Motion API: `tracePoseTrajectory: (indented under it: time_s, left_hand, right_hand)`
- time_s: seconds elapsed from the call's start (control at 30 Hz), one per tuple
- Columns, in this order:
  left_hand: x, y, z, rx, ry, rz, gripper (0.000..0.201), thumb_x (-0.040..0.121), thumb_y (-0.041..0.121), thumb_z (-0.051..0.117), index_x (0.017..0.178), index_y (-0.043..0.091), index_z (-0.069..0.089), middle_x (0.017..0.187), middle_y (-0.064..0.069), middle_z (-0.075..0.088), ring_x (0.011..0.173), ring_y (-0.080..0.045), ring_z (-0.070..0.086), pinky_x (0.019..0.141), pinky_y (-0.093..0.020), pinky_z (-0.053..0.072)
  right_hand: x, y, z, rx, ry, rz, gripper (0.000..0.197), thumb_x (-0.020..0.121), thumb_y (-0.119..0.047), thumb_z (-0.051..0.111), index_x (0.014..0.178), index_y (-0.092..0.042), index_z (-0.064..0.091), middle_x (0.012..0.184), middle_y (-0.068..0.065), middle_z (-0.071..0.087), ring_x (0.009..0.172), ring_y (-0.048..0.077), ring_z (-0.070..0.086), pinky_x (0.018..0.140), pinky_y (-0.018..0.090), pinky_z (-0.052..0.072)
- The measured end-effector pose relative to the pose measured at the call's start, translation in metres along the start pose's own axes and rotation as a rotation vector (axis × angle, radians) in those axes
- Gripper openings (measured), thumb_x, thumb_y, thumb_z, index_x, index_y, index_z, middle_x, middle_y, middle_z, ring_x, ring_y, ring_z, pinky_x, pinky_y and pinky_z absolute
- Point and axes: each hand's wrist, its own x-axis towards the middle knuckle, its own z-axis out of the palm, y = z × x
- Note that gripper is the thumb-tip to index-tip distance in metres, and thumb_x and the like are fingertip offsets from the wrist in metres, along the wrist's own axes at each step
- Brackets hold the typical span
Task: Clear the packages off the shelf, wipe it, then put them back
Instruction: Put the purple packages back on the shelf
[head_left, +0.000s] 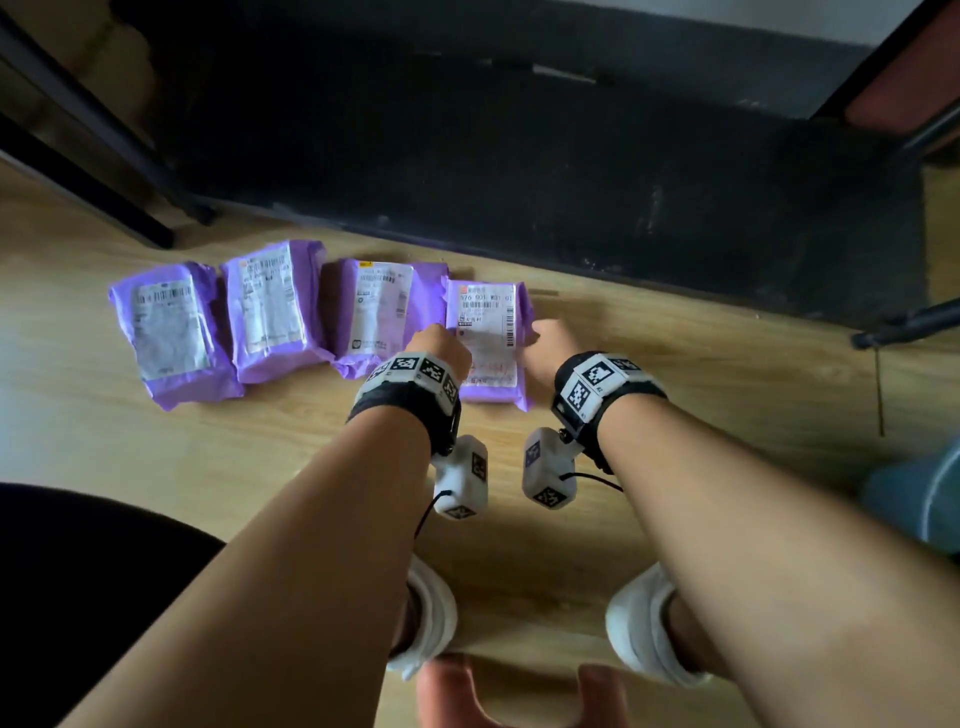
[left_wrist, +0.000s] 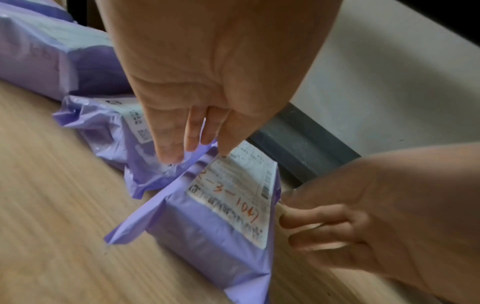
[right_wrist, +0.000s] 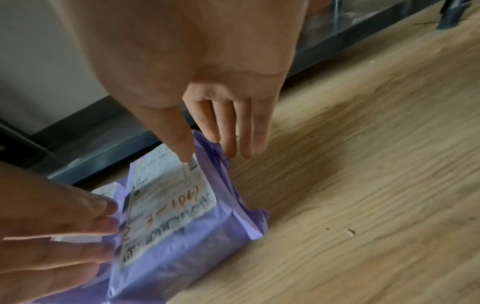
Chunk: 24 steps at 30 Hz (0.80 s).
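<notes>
Four purple packages with white labels lie in a row on the wooden floor (head_left: 208, 467), in front of a dark low shelf (head_left: 519, 182). My hands flank the rightmost package (head_left: 488, 332) (left_wrist: 207, 236) (right_wrist: 182, 236), whose label bears red handwriting. My left hand (head_left: 441, 343) (left_wrist: 196, 156) has straight fingers down at the package's left edge and its thumb tip on the label. My right hand (head_left: 550, 343) (right_wrist: 210, 157) mirrors it, thumb on the label and fingers down the right side. The third package (head_left: 379, 312) (left_wrist: 109, 127) touches the rightmost one on its left.
The other two packages (head_left: 166, 332) (head_left: 270, 312) lie further left. A dark shelf leg (head_left: 104, 171) slants at the left and a black bar (head_left: 909, 322) juts in at the right. My white shoes (head_left: 431, 613) (head_left: 639, 623) stand behind the hands; a blue object (head_left: 914, 493) is at the right edge.
</notes>
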Motion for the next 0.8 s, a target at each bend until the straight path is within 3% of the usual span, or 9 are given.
tracePoseTrajectory:
  time_s: [0.07,0.17,0.33,0.4,0.5,0.57,0.67,0.73,0.8]
  left_hand:
    - [0.004,-0.002,0.005,0.007,-0.032,-0.001,0.034,0.096,0.010,0.043,0.125,-0.003,0.056,0.127,-0.020,0.058,0.119,-0.033,0.055,0.095,-0.035,0.044]
    - [0.007,-0.004,0.009,0.007,-0.076,-0.005,0.034,0.096,0.014,0.047,0.124,-0.002,0.058,0.126,-0.018,0.060,0.117,-0.032,0.056,0.093,-0.033,0.044]
    - [0.005,-0.001,0.004,-0.016,-0.082,0.014,0.034,0.095,0.017,0.050,0.123,0.000,0.059,0.124,-0.017,0.062,0.115,-0.031,0.058,0.091,-0.032,0.046]
    - [-0.002,0.002,-0.002,-0.025,-0.070,0.024,0.033,0.096,0.017,0.047,0.123,0.001,0.058,0.122,-0.017,0.062,0.107,-0.031,0.060,0.088,-0.032,0.047]
    - [-0.017,0.008,-0.016,-0.016,-0.021,0.046,0.035,0.100,0.015,0.037,0.126,0.001,0.056,0.118,-0.016,0.063,0.105,-0.030,0.062,0.085,-0.032,0.049]
    - [-0.030,0.013,-0.028,-0.054,0.038,0.077,0.034,0.097,0.012,0.041,0.124,0.000,0.059,0.119,-0.017,0.063,0.111,-0.032,0.060,0.090,-0.034,0.048]
    - [-0.053,0.024,-0.049,-0.120,0.128,0.140,0.032,0.094,0.008,0.045,0.120,-0.003,0.061,0.120,-0.019,0.063,0.112,-0.035,0.059,0.092,-0.037,0.047]
    - [-0.070,0.032,-0.061,-0.141,0.178,0.177,0.030,0.094,0.008,0.044,0.114,-0.001,0.065,0.107,-0.016,0.067,0.099,-0.034,0.063,0.082,-0.036,0.051]
    - [-0.089,0.041,-0.075,-0.130,0.260,0.200,0.029,0.093,0.013,0.045,0.102,0.002,0.070,0.089,-0.011,0.065,0.086,-0.030,0.062,0.071,-0.031,0.046]
  right_hand:
    - [-0.002,0.000,0.006,0.005,-0.043,0.027,0.014,0.085,-0.022,0.051,0.073,-0.018,0.058,0.075,0.006,0.069,0.066,0.026,0.068,0.063,0.035,0.058]
    - [-0.019,-0.009,0.007,0.051,-0.062,0.024,0.028,0.095,-0.009,0.050,0.069,-0.019,0.047,0.069,0.004,0.057,0.058,0.017,0.054,0.049,0.024,0.040]
    - [-0.026,-0.019,0.003,0.012,-0.021,0.003,0.022,0.092,-0.012,0.050,0.071,-0.017,0.048,0.081,0.012,0.062,0.075,0.032,0.064,0.064,0.039,0.052]
    - [-0.033,-0.022,-0.002,-0.007,0.008,-0.016,0.019,0.090,-0.013,0.053,0.072,-0.017,0.048,0.085,0.013,0.064,0.072,0.032,0.063,0.058,0.037,0.050]
    - [-0.054,-0.030,-0.021,-0.058,0.077,-0.068,0.003,0.088,-0.017,0.058,0.090,-0.014,0.058,0.095,0.011,0.067,0.079,0.030,0.065,0.065,0.037,0.055]
    - [-0.070,-0.034,-0.036,-0.089,0.133,-0.107,0.015,0.089,-0.020,0.060,0.102,-0.013,0.058,0.093,0.007,0.065,0.077,0.023,0.063,0.056,0.030,0.049]
    - [-0.095,-0.040,-0.056,-0.050,0.203,-0.159,0.018,0.090,-0.019,0.063,0.102,-0.014,0.052,0.083,0.003,0.060,0.063,0.014,0.056,0.046,0.024,0.037]
    - [-0.116,-0.043,-0.070,-0.023,0.265,-0.192,0.024,0.090,-0.017,0.063,0.107,-0.013,0.047,0.083,0.000,0.056,0.065,0.016,0.055,0.046,0.024,0.036]
    - [-0.137,-0.047,-0.083,0.003,0.324,-0.223,0.036,0.088,-0.016,0.063,0.117,-0.011,0.043,0.097,0.004,0.059,0.081,0.023,0.061,0.055,0.030,0.047]
